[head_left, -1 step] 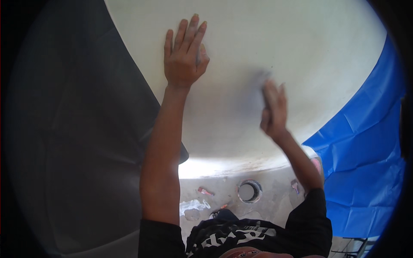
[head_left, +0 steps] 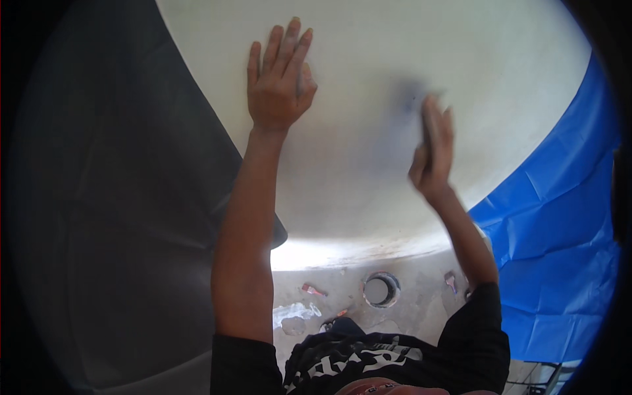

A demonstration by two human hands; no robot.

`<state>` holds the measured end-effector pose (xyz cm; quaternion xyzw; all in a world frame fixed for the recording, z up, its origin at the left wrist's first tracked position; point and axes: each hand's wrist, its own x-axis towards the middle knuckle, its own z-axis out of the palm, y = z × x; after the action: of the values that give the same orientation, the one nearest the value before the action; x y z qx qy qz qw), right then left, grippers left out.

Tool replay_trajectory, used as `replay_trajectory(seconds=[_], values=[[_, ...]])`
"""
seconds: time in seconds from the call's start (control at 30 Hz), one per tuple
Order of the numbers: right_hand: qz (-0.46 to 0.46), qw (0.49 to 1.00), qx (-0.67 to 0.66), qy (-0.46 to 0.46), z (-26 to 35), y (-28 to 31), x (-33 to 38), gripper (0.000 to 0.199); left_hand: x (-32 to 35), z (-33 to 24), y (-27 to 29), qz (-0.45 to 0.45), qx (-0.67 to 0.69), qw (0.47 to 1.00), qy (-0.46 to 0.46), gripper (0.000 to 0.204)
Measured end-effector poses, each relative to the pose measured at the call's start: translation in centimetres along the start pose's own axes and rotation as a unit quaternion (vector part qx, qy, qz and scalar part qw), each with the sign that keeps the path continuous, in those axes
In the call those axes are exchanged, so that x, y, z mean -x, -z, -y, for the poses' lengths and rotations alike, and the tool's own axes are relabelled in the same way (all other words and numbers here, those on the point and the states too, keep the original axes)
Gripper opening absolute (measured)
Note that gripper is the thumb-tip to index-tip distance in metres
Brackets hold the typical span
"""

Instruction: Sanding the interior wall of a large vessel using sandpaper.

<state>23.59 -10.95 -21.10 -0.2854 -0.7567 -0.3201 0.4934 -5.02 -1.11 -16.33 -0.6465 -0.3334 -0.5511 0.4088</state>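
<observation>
My left hand point(head_left: 276, 99) lies flat on a large curved cream-white surface point(head_left: 349, 204), fingers stretched forward and slightly apart, holding nothing. To its right, my right hand point(head_left: 438, 148) is turned on edge over the same surface, blurred by motion. Its fingers are close together and its thumb is bent in. A thin dark edge shows along the palm side; what it belongs to is hidden. Beside this hand a bluish shadow falls on the white surface. I cannot tell whether the right fingers touch the surface.
A dark grey sheet point(head_left: 125, 217) covers the left side. At right hangs a creased blue tarp point(head_left: 553, 263). On the concrete floor point(head_left: 349, 299) below stand a round open can point(head_left: 380, 289), a paintbrush point(head_left: 314, 289) and another brush point(head_left: 450, 282). A white smear marks the floor.
My right hand has moved forward and a little to the right over the white surface. My left hand stays almost where it was.
</observation>
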Motion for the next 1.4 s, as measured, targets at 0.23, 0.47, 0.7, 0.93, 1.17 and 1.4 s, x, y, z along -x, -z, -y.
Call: replay_trajectory(seconds=[0.23, 0.47, 0.7, 0.93, 1.17, 1.4], values=[[-0.168, 0.971, 0.142, 0.094, -9.9, 4.1, -21.3, 0.048, 0.5, 0.6, -0.3, -0.009, -0.006, 1.000, -0.013, 0.056], [-0.132, 0.976, 0.169, -0.029, -12.9, 1.3, -24.9, 0.055, 0.5, 0.4, 0.2, 0.010, -0.027, 1.000, -0.010, 0.059], [-0.136, 0.962, 0.235, -0.019, -12.7, 0.6, -24.5, 0.056, -0.2, -0.5, 0.5, 0.046, -0.083, 0.995, -0.016, 0.074], [-0.096, 0.965, 0.245, 0.009, -11.6, -0.5, -20.8, 0.059, -10.7, -0.9, -0.5, 0.049, -0.090, 0.987, -0.120, 0.059], [-0.057, 0.987, 0.141, 0.043, -12.0, -2.2, -8.4, 0.064, -11.2, -5.1, -1.8, 0.016, -0.042, 0.998, -0.047, 0.058], [0.100, 0.987, 0.120, -0.026, -7.9, -5.6, 4.7, 0.075, -11.1, -4.4, -1.0, -0.012, -0.028, 0.997, -0.067, 0.058]])
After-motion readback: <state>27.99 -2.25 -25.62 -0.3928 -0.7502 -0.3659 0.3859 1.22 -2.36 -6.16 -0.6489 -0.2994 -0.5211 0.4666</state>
